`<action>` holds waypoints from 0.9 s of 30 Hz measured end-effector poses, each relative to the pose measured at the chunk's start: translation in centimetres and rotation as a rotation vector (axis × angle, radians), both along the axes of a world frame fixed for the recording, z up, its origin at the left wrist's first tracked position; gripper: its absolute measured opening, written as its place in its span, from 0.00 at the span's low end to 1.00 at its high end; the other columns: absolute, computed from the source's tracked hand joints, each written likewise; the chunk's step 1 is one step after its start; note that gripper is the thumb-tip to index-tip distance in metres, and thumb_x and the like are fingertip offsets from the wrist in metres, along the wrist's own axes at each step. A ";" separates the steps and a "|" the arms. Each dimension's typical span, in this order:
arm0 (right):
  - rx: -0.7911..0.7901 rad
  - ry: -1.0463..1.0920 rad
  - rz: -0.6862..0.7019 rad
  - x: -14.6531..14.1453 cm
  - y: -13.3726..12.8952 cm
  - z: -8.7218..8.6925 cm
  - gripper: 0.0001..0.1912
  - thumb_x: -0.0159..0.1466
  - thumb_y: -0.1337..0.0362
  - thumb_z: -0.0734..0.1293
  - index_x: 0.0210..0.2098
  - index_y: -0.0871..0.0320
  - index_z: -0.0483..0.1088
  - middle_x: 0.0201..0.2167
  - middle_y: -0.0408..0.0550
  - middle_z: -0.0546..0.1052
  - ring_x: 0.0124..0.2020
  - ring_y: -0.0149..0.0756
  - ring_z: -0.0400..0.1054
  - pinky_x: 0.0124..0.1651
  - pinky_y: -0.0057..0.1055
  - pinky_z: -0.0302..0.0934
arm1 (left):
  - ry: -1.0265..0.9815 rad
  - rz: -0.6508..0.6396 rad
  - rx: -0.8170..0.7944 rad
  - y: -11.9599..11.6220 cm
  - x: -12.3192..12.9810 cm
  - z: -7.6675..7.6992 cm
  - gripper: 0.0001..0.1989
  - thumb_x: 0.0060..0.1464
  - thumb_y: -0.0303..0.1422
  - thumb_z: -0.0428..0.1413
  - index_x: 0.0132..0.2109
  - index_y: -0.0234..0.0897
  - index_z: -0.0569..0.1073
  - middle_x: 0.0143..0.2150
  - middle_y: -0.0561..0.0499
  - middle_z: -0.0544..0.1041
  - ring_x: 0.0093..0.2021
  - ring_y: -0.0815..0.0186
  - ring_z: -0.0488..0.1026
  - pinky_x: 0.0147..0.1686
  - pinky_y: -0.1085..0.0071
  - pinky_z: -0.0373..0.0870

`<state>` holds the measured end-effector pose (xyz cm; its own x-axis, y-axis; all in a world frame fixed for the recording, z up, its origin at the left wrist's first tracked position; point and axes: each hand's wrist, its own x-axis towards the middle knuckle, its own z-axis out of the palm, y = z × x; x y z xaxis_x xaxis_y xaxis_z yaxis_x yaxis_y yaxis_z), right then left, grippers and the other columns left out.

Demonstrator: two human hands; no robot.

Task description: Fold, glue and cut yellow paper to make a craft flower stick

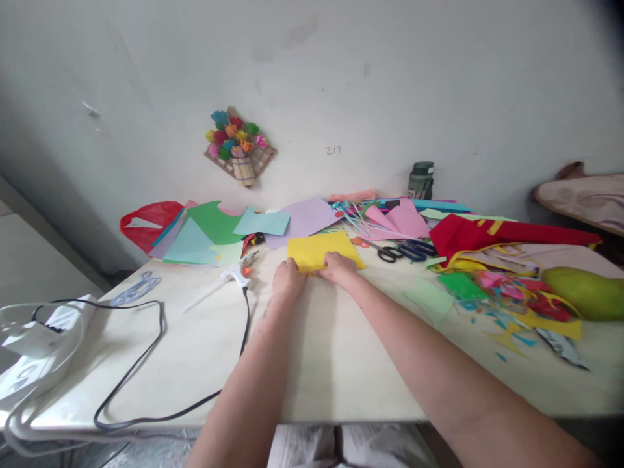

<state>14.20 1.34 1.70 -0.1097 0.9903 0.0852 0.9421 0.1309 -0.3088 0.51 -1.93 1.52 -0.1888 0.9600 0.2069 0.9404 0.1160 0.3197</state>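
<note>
Together, curled left fingers (291,264) and right fingers (332,259) hold yellow paper (318,247).

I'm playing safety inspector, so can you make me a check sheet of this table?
Surface: pale table, things at left, back and right.
Job's things: yellow paper in front of the person.
Clutter: coloured sheets, scissors; scraps at right.
Grips: left grip and right grip both touch the paper's near edge.
Cables: black cable loops across left from glue gun; power strip at left edge.
Surroundings: wall with flower decoration; bottle at the back.
</note>
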 end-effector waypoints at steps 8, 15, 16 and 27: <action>0.008 -0.004 0.008 0.1 -0.2 0.1 0.25 0.48 0.44 0.64 0.37 0.57 0.66 0.41 0.53 0.70 0.43 0.42 0.65 0.39 0.33 0.57 | 0.115 0.066 -0.017 -0.2 -0.4 -0.5 0.22 0.46 0.45 0.48 0.47 0.40 0.64 0.61 0.44 0.53 0.61 0.50 0.42 0.54 0.54 0.47; -0.028 0.001 -0.003 0.0 -0.4 0.6 0.25 0.48 0.44 0.64 0.37 0.57 0.66 0.42 0.54 0.70 0.44 0.41 0.65 0.39 0.33 0.57 | 0.248 0.092 -0.034 -0.2 -1.6 -0.9 0.20 0.50 0.40 0.45 0.50 0.42 0.65 0.65 0.50 0.42 0.61 0.51 0.21 0.55 0.45 0.24; -0.031 0.001 -0.002 0.1 -0.5 0.6 0.25 0.48 0.44 0.64 0.37 0.57 0.66 0.42 0.54 0.70 0.44 0.41 0.65 0.40 0.33 0.57 | 0.263 0.103 -0.030 -0.3 -1.8 -0.8 0.20 0.50 0.40 0.45 0.50 0.43 0.66 0.64 0.51 0.43 0.61 0.51 0.21 0.54 0.45 0.23; -0.013 0.005 0.006 0.1 -0.3 0.4 0.25 0.48 0.45 0.64 0.37 0.57 0.66 0.42 0.54 0.70 0.43 0.42 0.65 0.40 0.34 0.57 | 0.327 0.269 0.147 -1.1 -2.6 0.2 0.15 0.46 0.33 0.51 0.43 0.38 0.71 0.64 0.49 0.47 0.62 0.50 0.27 0.56 0.45 0.31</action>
<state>14.30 1.00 2.09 -0.1149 0.9907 0.0731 0.9396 0.1322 -0.3157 -2.08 -3.02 1.74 -0.3299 0.8413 0.4283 0.9372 0.3462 0.0419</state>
